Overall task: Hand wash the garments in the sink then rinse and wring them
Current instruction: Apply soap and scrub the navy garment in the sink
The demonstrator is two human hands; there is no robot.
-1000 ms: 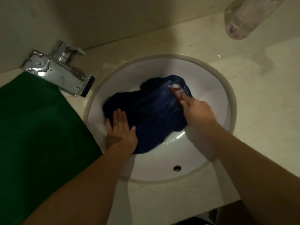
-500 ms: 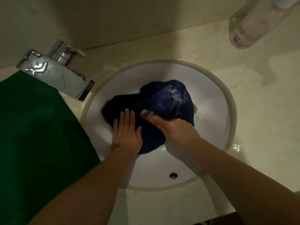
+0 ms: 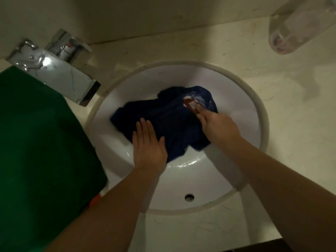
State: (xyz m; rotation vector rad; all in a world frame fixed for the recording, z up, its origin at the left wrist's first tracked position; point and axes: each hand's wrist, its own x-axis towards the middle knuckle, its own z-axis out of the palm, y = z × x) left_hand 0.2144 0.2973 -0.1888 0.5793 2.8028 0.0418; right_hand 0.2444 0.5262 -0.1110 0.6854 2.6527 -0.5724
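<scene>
Left hand (image 3: pixel 149 144) flat, fingers straight, pins crumpled navy-blue cloth garment (image 3: pixel 169 122) in round white ceramic sink (image 3: pixel 240 104), likely anchoring it. Right hand (image 3: pixel 218 126) grips small red-and-white object (image 3: pixel 190 104) (brush or soap unclear) on sudsy patch beyond its fingers.

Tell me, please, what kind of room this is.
Most likely a bathroom: a round white sink set in a pale stone counter, with a chrome faucet at its edge.
</scene>
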